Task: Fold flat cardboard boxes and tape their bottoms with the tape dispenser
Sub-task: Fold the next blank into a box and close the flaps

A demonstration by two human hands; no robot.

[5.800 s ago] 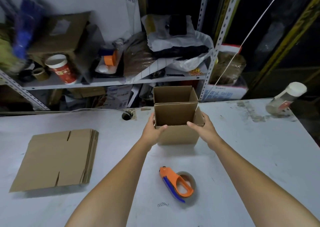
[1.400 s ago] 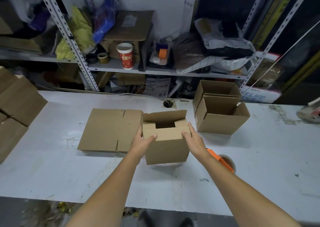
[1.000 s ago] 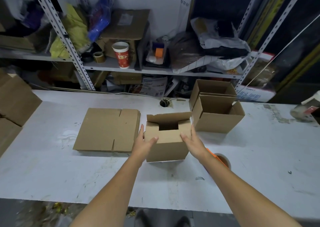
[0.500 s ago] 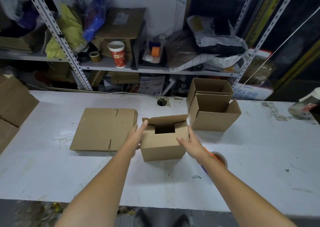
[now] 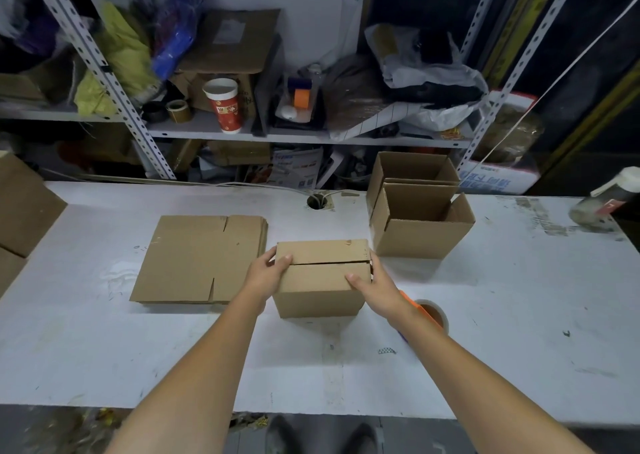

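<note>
A small brown cardboard box (image 5: 322,280) stands at the middle of the white table (image 5: 519,315), its flaps folded shut with a seam across the top. My left hand (image 5: 266,273) holds its left side, thumb on the top flap. My right hand (image 5: 374,287) holds its right side, thumb pressing the near flap. The orange tape dispenser (image 5: 429,311) lies right of the box, partly hidden behind my right wrist. A stack of flat cardboard boxes (image 5: 201,257) lies to the left.
Two assembled open boxes (image 5: 419,225) stand at the back right. More cardboard (image 5: 20,211) sits at the left edge. A bottle (image 5: 606,199) lies at the far right. A cable hole (image 5: 316,201) is behind the box. Cluttered metal shelves (image 5: 277,134) run behind the table.
The box's flaps, open with a hole showing half a second ago, are now folded flat and shut. Both hands have moved onto the box's top edges.
</note>
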